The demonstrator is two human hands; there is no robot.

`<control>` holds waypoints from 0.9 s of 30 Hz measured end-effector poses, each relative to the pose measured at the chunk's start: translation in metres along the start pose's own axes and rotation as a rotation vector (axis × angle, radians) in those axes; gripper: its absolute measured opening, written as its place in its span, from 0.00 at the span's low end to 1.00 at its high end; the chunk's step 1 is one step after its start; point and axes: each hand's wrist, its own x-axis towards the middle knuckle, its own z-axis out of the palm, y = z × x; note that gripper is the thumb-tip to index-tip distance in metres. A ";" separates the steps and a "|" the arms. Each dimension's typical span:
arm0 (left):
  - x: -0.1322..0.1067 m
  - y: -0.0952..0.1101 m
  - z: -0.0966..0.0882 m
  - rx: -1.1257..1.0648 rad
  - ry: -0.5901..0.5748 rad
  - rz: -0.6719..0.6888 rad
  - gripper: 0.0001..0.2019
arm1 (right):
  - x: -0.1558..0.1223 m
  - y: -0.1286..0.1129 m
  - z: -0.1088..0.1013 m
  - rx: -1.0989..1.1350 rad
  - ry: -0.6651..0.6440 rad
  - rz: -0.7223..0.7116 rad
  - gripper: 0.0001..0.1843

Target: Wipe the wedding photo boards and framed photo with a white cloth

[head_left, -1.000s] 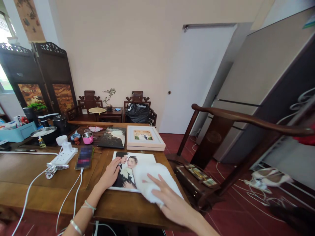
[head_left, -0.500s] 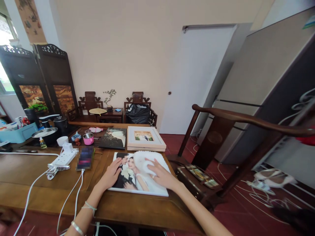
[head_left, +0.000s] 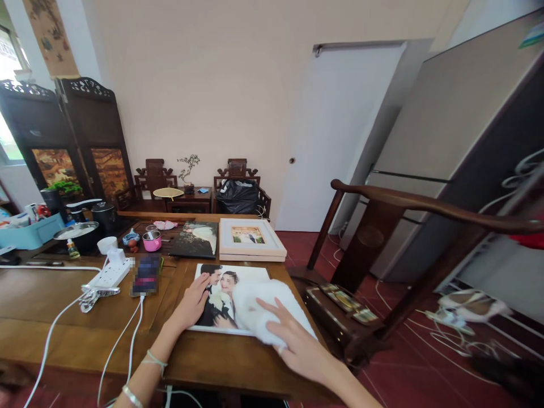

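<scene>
A large wedding photo print (head_left: 219, 294) lies flat near the front edge of the wooden table (head_left: 55, 317). My left hand (head_left: 193, 303) rests on its left edge with fingers spread flat, holding it down. My right hand (head_left: 293, 343) presses a white fluffy cloth (head_left: 266, 309) onto the print's right side, fingers stretched over the cloth. The cloth covers the print's right part.
Behind the print lie a framed photo (head_left: 250, 238) and a dark photo print (head_left: 196, 238). A phone (head_left: 147, 273), a white power strip (head_left: 109, 272) and cables sit to the left. A pink cup (head_left: 152, 239) and kettles stand further back. A wooden chair (head_left: 382, 249) stands right of the table.
My right hand has drawn the cloth from the print's upper middle back toward me and to the right. My left hand has stayed on the left edge.
</scene>
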 end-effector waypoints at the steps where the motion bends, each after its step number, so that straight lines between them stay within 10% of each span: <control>1: 0.000 0.000 0.000 0.002 -0.002 0.003 0.22 | -0.008 -0.010 -0.002 -0.003 -0.024 -0.034 0.19; 6: -0.001 0.000 -0.001 0.014 -0.016 0.031 0.22 | -0.008 -0.027 -0.005 -0.010 -0.088 -0.120 0.19; 18: -0.001 0.005 -0.005 -0.019 -0.042 -0.023 0.22 | 0.112 0.035 0.007 -0.038 0.056 0.019 0.17; 27: -0.001 0.003 0.000 -0.041 -0.010 -0.018 0.22 | 0.052 -0.017 0.010 -0.021 -0.042 -0.018 0.22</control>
